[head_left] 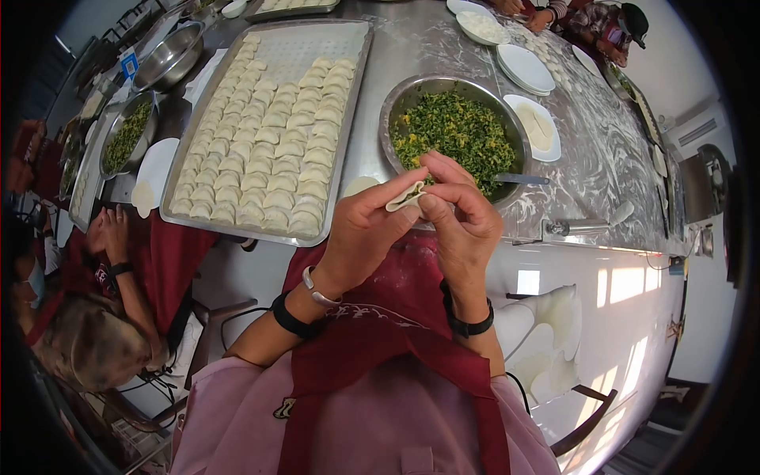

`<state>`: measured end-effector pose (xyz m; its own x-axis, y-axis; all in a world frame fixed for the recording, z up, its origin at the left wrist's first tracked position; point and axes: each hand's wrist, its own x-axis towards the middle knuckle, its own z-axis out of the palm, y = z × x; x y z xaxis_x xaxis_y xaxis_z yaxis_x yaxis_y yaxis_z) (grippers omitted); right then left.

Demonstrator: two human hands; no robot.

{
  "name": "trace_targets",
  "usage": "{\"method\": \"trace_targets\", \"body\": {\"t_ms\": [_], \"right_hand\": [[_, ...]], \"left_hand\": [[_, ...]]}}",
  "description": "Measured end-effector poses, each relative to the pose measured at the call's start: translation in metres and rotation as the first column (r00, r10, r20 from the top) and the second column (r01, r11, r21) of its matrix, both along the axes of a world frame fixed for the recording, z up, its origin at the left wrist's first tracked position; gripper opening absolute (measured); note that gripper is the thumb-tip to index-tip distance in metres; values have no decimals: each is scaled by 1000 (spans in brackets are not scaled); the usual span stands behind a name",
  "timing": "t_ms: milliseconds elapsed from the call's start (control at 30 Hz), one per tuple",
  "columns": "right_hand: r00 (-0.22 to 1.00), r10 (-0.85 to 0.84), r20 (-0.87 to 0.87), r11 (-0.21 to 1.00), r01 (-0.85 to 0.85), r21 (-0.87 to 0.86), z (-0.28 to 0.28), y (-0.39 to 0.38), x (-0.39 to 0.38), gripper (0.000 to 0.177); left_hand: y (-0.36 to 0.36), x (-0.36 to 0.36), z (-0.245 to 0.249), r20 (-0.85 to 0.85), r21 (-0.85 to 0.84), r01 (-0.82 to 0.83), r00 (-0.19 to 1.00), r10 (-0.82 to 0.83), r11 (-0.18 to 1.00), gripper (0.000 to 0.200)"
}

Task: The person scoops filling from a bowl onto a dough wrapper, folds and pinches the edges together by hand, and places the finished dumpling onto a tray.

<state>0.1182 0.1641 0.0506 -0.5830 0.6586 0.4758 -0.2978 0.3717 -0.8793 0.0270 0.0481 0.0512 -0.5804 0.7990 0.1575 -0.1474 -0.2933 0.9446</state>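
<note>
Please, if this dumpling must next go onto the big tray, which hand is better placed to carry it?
Probably the left hand. It and the right hand both pinch the dumpling, but the left is nearer to the tray, while the right is on the dumpling's other side.

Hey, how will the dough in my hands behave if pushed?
The dough is probably floppy, since it looks thin and folded between your left hand and right hand. It may gape, as its edges look partly open.
</note>
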Motion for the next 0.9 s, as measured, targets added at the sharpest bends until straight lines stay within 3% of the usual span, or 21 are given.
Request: {"method": "trace_targets", "body": {"t_ms": [133,333,433,533,633,733,900], "right_hand": [[1000,5,29,993,-8,115,-4,6,3,19],[992,59,111,996,-67,63,4,5,3,26],[987,102,128,988,-115,102,2,7,3,25],[985,130,109,980,-145,138,-6,8,3,23],[988,112,110,965,-134,224,-9,9,4,20],[986,75,151,950,-117,290,-7,13,5,18],[973,92,212,950,-149,274,9,10,5,17]], "left_hand": [[-3,-5,0,-100,-102,24,994,-34,995,42],[-2,-3,0,131,-41,54,990,-49,998,44],[-6,-10,1,-60,-151,141,987,-151,978,47],[-5,-10,6,-55,-165,177,981,-188,970,46],[-4,-13,4,-154,-211,215,956,-249,954,48],[-2,-17,5,-50,-218,269,957,-286,938,50],[-1,-11,10,-33,-176,219,973,-228,960,56]]}}
